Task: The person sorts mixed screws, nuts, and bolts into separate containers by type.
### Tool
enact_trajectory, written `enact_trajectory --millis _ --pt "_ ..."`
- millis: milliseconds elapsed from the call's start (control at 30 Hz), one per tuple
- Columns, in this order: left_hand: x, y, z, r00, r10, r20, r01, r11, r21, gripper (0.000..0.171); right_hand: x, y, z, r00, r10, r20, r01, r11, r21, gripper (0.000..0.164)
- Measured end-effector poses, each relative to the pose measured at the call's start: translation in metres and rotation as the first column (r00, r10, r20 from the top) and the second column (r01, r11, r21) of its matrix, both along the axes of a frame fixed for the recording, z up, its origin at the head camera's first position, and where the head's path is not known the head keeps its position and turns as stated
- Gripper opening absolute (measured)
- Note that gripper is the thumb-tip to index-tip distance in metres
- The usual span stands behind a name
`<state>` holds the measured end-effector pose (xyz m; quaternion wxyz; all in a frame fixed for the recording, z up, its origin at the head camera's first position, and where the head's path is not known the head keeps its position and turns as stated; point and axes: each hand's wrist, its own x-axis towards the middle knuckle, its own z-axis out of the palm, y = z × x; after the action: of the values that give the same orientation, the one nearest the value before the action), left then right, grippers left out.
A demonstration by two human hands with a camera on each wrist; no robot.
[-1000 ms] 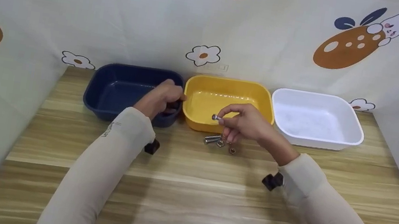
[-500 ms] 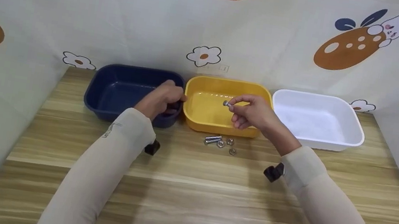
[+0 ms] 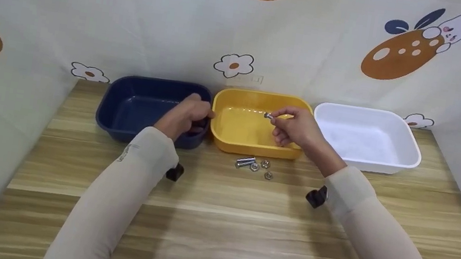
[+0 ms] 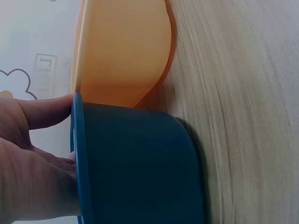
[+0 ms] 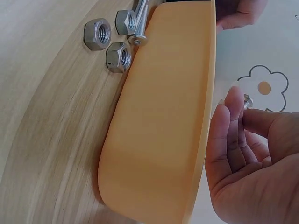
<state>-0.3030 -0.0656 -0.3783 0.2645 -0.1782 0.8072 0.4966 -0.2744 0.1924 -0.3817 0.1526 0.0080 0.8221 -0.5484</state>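
My right hand (image 3: 299, 129) pinches a small metal bolt (image 3: 268, 116) between thumb and forefinger, over the yellow tub (image 3: 221, 143). In the right wrist view, only the end of that bolt (image 5: 248, 101) shows past the fingers, above the tub's rim. My left hand (image 3: 189, 113) grips the right rim of the dark blue tub (image 3: 109, 127); its fingers reach inside and are partly hidden. In front of the yellow tub, bolts (image 3: 246, 161) lie on the table beside hex nuts, one near the bolts (image 3: 254, 167), another behind (image 3: 266, 164) and a third nearer (image 3: 269, 175).
A white tub (image 3: 367, 161) stands right of the yellow one, so the three tubs form a row along the back. Behind them hangs a patterned cloth (image 3: 173, 25). The wooden table (image 3: 215, 228) stretches toward me beneath both forearms.
My right hand has lifted the bolt from near the yellow tub's front edge, moving back and slightly right over the tub. The nuts beneath came into view. My left hand stays put.
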Motion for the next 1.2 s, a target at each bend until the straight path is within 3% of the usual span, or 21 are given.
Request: enact_trajectory --millis 167,833,1200 --pt "0.0015 -0.0014 -0.0005 0.999 -0.028 -0.015 0.028 1.0 -0.01 0.074 -0.0011 0.0011 -0.0018 1.0 -0.003 -0.017 0.003 1.0 0.003 0.025" --pt "-0.0011 0.0006 -0.0021 1.0 0.008 -0.009 -0.009 0.999 -0.034 0.063 0.0003 -0.0018 -0.0003 1.0 0.003 -0.013 -0.003 1.0 -0.017 0.025" --pt "0.0015 0.0003 -0.0012 0.999 -0.014 -0.049 0.013 1.0 -0.013 0.056 0.0022 -0.0032 0.0008 1.0 0.007 -0.009 -0.007 0.999 -0.047 0.026"
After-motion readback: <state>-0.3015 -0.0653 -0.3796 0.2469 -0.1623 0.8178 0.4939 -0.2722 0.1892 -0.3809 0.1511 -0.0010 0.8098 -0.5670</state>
